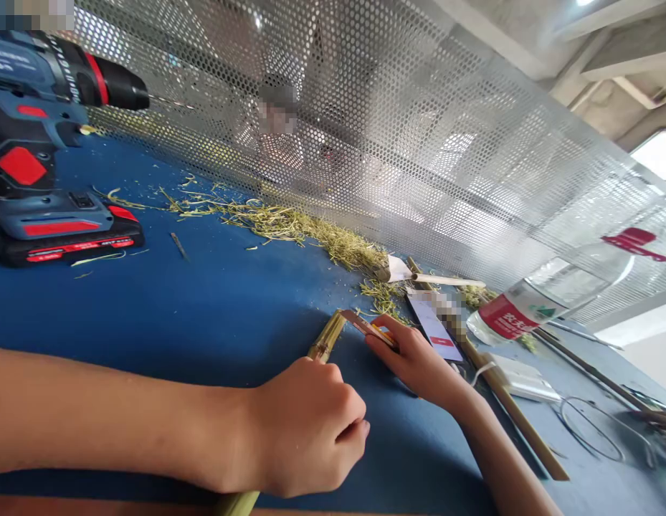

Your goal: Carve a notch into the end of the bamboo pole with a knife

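My left hand (314, 426) is wrapped in a fist round a greenish bamboo stick (328, 338), whose jointed upper end juts out past the knuckles. The stick's lower end shows beneath my wrist, and the stretch between is hidden in the fist. In my right hand (419, 358) is a utility knife (385, 337) with an orange-yellow handle. Its blade points left and meets the tip of the bamboo, or lies just beside it. My right fingers are closed on the handle.
A cordless drill (26, 165) stands at the left. Shavings (289, 223) lie along a perforated metal screen (333, 107). On the right are a phone (434, 330), a long stick (518, 416), a water bottle (548, 294), a white power bank-like box (526, 378) and a cable (591, 441).
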`<control>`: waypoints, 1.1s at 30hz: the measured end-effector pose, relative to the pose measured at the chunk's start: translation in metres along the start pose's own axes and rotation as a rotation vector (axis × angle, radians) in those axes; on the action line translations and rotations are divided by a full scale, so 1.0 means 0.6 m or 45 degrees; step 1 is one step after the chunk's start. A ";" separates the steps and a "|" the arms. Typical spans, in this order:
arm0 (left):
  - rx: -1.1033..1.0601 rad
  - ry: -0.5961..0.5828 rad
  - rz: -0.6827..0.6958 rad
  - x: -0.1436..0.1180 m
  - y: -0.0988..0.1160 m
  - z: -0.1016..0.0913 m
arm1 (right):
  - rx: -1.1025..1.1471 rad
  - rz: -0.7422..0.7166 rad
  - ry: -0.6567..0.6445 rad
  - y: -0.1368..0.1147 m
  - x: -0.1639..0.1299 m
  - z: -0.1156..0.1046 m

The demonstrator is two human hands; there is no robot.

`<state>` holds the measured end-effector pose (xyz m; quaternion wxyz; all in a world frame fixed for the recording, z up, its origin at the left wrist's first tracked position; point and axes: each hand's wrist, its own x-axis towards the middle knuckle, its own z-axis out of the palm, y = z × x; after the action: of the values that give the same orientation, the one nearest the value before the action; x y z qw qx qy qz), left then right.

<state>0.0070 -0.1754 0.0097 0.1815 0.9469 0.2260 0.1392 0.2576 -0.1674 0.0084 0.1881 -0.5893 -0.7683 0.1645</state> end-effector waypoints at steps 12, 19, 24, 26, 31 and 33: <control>0.151 0.033 0.032 0.004 -0.005 0.015 | 0.211 -0.059 -0.021 0.004 -0.002 -0.003; 0.175 -0.045 0.034 0.007 0.001 0.005 | 0.358 0.016 -0.062 0.000 -0.002 -0.005; 0.213 -0.069 0.038 0.008 0.004 0.004 | 0.669 0.234 -0.178 -0.003 0.000 -0.006; 0.210 -0.081 0.037 0.008 0.005 0.004 | 0.695 0.251 -0.177 -0.002 0.000 -0.005; 0.213 -0.100 -0.005 0.008 0.008 0.003 | 0.705 0.249 -0.180 0.001 0.000 -0.003; 0.218 -0.114 -0.005 0.008 0.008 0.003 | 0.711 0.253 -0.184 0.000 0.001 -0.003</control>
<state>0.0136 -0.1775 0.0110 0.1099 0.9638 0.2306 0.0765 0.2583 -0.1668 0.0098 0.2706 -0.5737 -0.6436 0.4283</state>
